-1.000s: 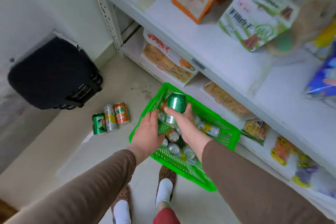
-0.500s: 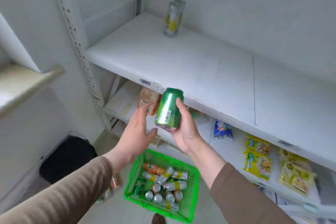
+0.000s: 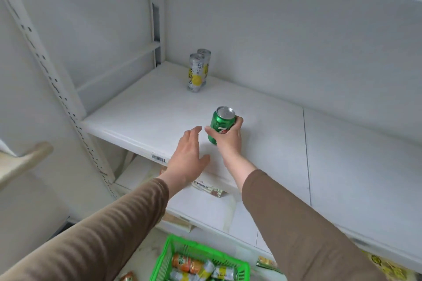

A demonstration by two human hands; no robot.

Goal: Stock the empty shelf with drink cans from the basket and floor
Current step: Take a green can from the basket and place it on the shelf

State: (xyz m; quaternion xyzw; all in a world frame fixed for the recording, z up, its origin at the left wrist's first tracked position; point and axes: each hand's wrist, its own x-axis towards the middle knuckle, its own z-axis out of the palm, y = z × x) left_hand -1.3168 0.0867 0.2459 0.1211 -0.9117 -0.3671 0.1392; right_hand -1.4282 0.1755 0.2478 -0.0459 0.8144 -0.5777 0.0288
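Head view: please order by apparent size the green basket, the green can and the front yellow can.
1. green basket, though cut off by the frame
2. green can and front yellow can: similar; distance differs, so unranked

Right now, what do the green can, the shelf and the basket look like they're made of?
Green can: likely aluminium, glossy paint, bare silvery lid. Shelf: probably painted metal, matte white, with perforated uprights. Basket: bright green plastic, moulded lattice walls.

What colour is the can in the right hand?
Green can, silver top; head view, the only one.
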